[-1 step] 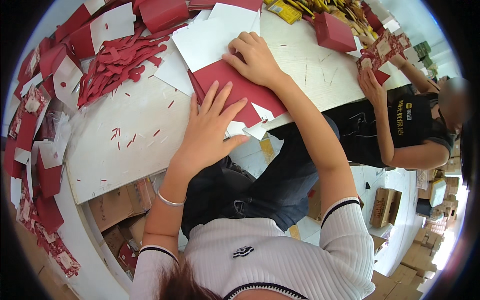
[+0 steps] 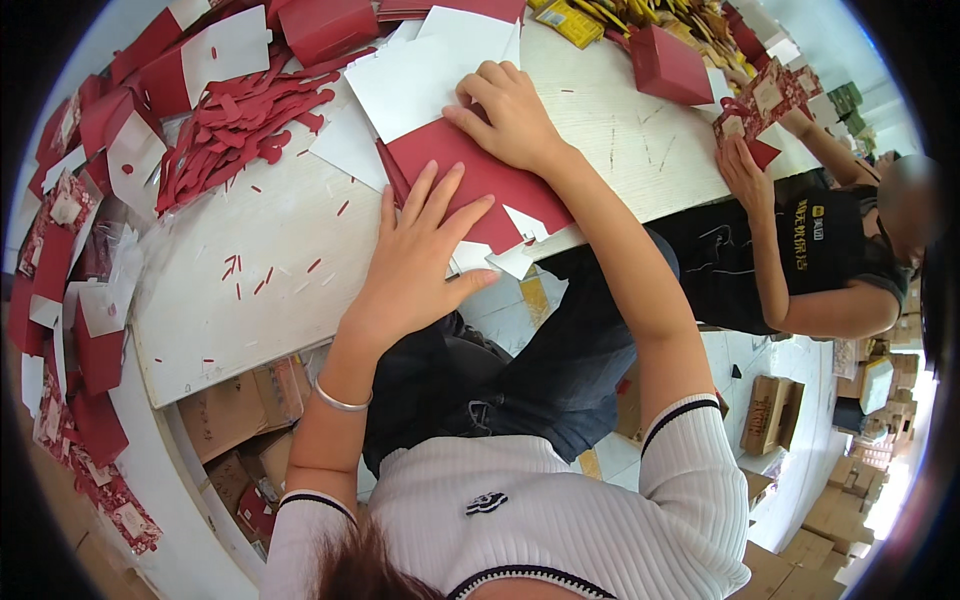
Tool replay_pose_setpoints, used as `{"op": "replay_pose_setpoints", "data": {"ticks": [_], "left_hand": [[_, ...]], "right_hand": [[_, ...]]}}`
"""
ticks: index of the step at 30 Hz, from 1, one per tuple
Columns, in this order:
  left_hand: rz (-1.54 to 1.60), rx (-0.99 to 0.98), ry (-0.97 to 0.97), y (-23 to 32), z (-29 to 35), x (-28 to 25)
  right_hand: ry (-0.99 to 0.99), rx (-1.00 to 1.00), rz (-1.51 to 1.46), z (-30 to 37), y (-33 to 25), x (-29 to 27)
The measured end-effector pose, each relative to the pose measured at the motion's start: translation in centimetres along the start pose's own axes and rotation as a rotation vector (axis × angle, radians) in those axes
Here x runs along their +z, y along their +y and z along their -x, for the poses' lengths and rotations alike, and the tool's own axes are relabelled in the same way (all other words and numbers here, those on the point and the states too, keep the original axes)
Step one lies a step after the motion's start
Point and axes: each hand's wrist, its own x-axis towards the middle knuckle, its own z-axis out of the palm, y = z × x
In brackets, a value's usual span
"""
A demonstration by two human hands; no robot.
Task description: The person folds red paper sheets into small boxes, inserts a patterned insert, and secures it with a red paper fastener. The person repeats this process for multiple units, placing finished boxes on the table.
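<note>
A flat red cardboard box blank (image 2: 480, 170) with white panels lies at the table's near edge, on top of other red and white blanks. My left hand (image 2: 415, 250) rests flat on its near left part, fingers spread, thumb over the white cut-out flaps (image 2: 525, 225). On the far right part sits my right hand (image 2: 515, 115), fingers bent and thumb apart from them, touching the blank near the line where red meets a white panel (image 2: 405, 85). Nothing shows gripped in either hand.
Red die-cut strips (image 2: 235, 125) lie in a heap at the left, beside folded red boxes (image 2: 300, 35). Small red scraps (image 2: 262, 280) dot the white table (image 2: 200, 330). Yellow packets (image 2: 570, 22) lie at the back. A co-worker (image 2: 820, 240) at the right handles a patterned red box (image 2: 765, 100).
</note>
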Motion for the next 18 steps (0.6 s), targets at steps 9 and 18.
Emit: {"op": "replay_pose_setpoints", "data": {"ticks": [9, 18], "left_hand": [[0.176, -0.174, 0.582, 2.0, -1.4, -0.3], [1.03, -0.269, 0.433, 2.0, -2.6, -4.1]], "right_hand": [[0.176, 0.227, -0.066, -3.5, -3.4, -5.2], [-0.518, 0.082, -0.419, -7.5, -8.0, -14.2]]}}
